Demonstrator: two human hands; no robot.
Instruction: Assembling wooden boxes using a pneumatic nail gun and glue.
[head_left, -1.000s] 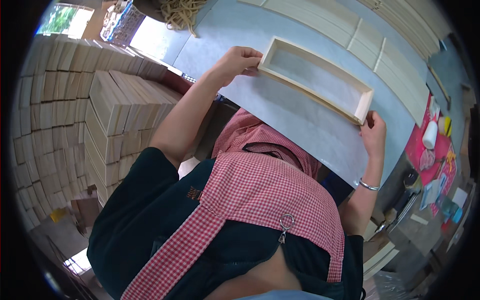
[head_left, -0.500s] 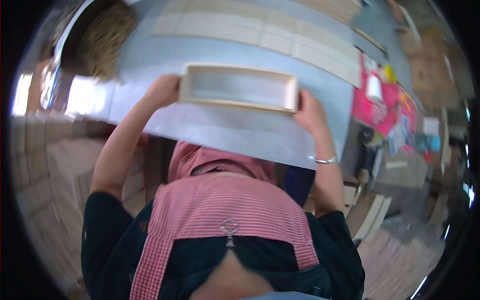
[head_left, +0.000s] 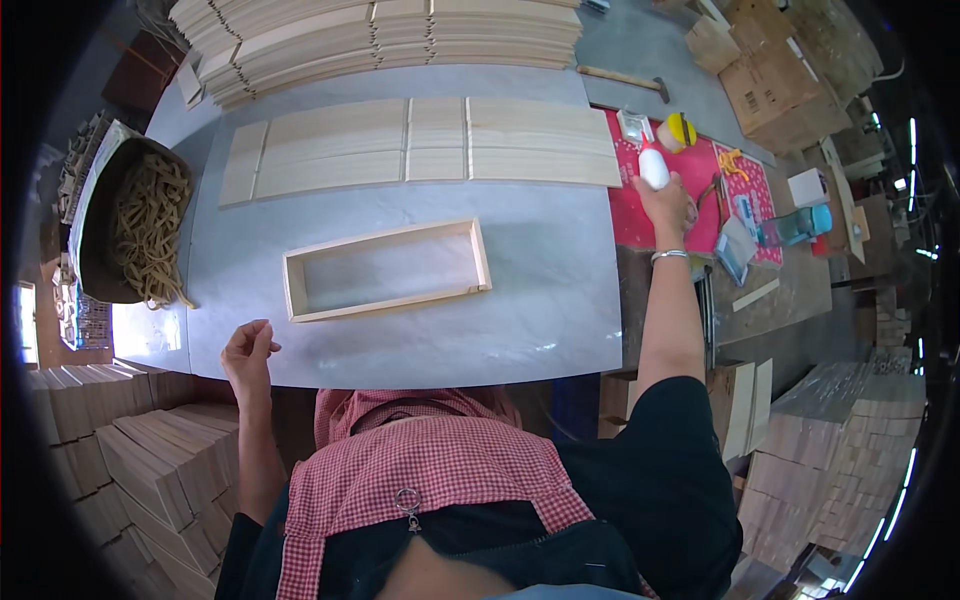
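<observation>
A long, open wooden frame (head_left: 388, 308) lies slightly askew on the pale grey table, with neither hand touching it. My right hand (head_left: 667, 208) is stretched out to the right, its fingers wrapped round a white squeeze bottle (head_left: 653, 168) with a red tip, over a red mat (head_left: 627, 222). Close to the table's front edge, left of the frame, my left hand (head_left: 250, 352) hovers with its fingers curled in and nothing visible in them. Beyond the frame lies a row of flat, grooved wooden boards (head_left: 335, 150) side by side.
Stacked wooden slats (head_left: 400, 38) fill the far side. A dark bin of tan bands (head_left: 150, 225) stands at the left. Around the red mat are a yellow-lidded jar (head_left: 677, 132), a teal bottle (head_left: 797, 226) and a hammer (head_left: 628, 80). Cardboard boxes (head_left: 775, 90) sit at far right.
Both hands have let go of the wooden frame, which now rests on the table. My right hand has moved right and taken hold of the white bottle; my left has drawn back toward me.
</observation>
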